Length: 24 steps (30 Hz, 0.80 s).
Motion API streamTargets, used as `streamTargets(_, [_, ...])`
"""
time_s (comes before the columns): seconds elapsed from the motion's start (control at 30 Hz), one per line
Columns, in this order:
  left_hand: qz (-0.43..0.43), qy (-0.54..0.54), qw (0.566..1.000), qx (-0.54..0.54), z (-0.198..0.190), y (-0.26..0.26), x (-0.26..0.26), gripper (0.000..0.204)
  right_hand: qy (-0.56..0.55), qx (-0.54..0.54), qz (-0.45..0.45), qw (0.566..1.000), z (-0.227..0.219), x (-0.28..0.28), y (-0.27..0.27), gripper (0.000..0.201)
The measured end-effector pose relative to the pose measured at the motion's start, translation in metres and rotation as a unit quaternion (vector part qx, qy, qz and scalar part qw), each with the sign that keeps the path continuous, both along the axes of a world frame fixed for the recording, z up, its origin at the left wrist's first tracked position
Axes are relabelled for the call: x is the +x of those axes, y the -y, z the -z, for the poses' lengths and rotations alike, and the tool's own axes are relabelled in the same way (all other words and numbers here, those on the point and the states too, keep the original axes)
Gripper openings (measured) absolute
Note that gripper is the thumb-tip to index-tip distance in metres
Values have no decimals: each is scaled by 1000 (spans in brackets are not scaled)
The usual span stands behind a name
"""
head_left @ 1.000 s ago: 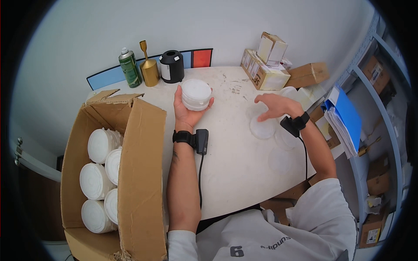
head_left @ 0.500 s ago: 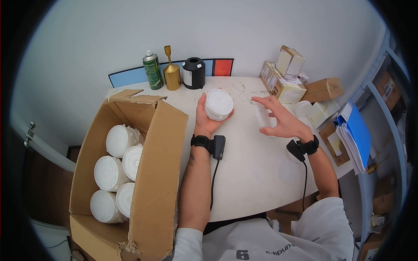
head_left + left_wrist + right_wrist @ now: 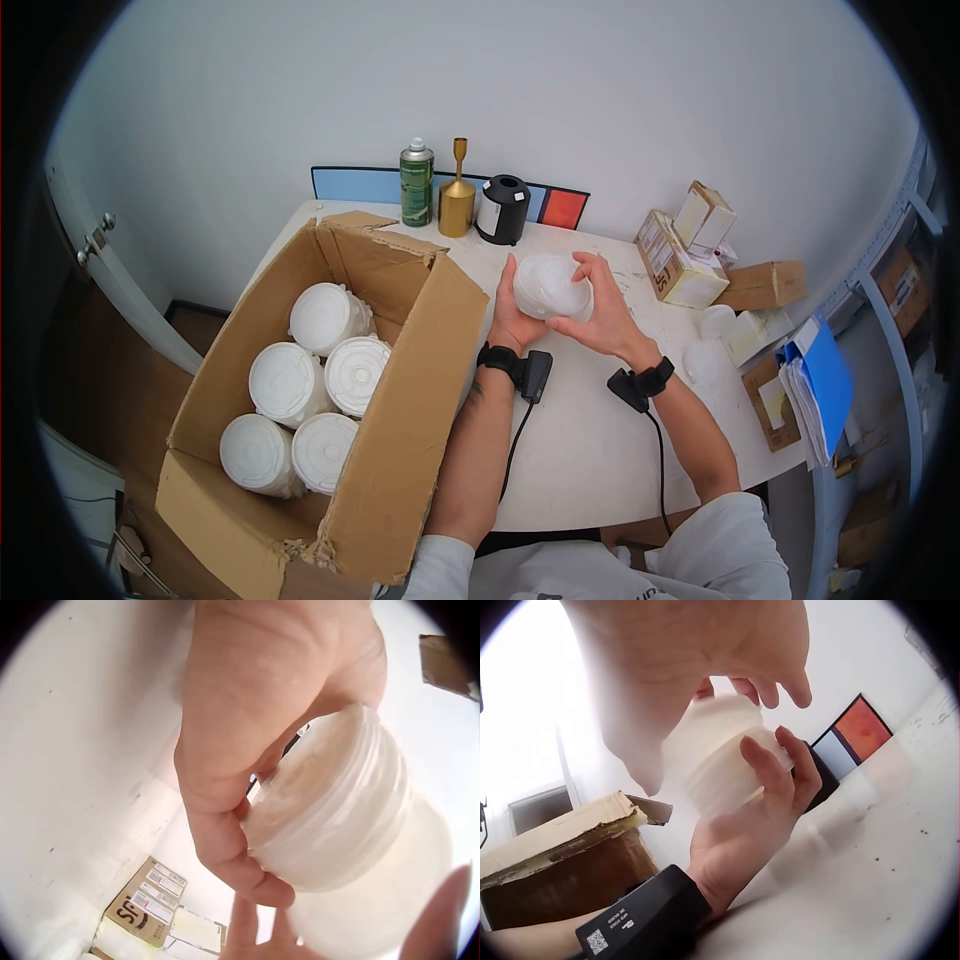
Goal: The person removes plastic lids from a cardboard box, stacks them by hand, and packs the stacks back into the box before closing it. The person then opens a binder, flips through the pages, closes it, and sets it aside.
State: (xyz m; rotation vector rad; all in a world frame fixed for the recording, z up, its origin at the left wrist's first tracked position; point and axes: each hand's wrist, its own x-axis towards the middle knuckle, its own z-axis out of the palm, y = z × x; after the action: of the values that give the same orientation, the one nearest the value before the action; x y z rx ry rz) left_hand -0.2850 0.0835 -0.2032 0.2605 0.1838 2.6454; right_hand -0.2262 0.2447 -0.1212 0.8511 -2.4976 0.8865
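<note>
Over the table, my left hand [image 3: 513,322] grips a short stack of round translucent white plastic lids [image 3: 341,799], its fingers curled round the rims. My right hand [image 3: 610,318] pinches one more round lid [image 3: 367,919] by its edges, thumb on the near side and fingers on the far side. That lid overlaps the face of the stack in the head view. Seen from the right wrist, the stack is tilted in the left palm, with the right hand [image 3: 705,645] arched above it. Further right, more clear lids [image 3: 702,362] lie on the table.
Left of the arms, a tall open cardboard box [image 3: 400,440] holds several white lidded tubs [image 3: 288,383]. A green spray can [image 3: 416,185], gold candlestick [image 3: 457,205] and black canister [image 3: 503,210] line the table's back edge. Small cartons [image 3: 682,260] and a blue folder [image 3: 825,375] are at the right.
My right hand has picked a clear lid off the table and carried it left to the stack in my left hand. The head view has swung rightward in the picture.
</note>
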Motion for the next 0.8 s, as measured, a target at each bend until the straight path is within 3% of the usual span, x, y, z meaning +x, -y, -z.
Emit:
streamTargets(0.13, [17, 4, 1000, -25, 6, -2, -8, 68, 31, 60, -28, 997, -3, 7, -5, 63])
streamTargets(0.2, [43, -46, 997, -44, 7, -5, -7, 66, 21, 69, 9, 997, -3, 2, -7, 62])
streamTargets(0.33, [53, -23, 995, -76, 6, -1, -5, 67, -6, 21, 4, 1000, -15, 0, 0, 65])
streamTargets(0.4, [74, -62, 993, -75, 8, -4, -5, 66, 30, 86, 5, 996, -17, -2, 1, 66])
streamTargets(0.67, [79, -79, 992, -53, 13, -7, -9, 82, 142, 83, 4, 986, -23, -5, 2, 61])
streamTargets(0.7, [113, -86, 990, -28, 12, -4, -5, 81, 290, -73, -28, 954, -13, -10, -4, 47])
streamTargets(0.73, [130, -87, 988, -13, 15, -3, -7, 79, 196, -6, -47, 979, -2, -32, -24, 36])
streamTargets(0.77, [124, -102, 986, -34, 18, -5, -9, 75, 230, -119, -67, 964, 15, -46, -33, 38])
streamTargets(0.8, [120, -120, 984, -60, 17, -2, -7, 75, 245, -121, -50, 961, 12, -45, -32, 43])
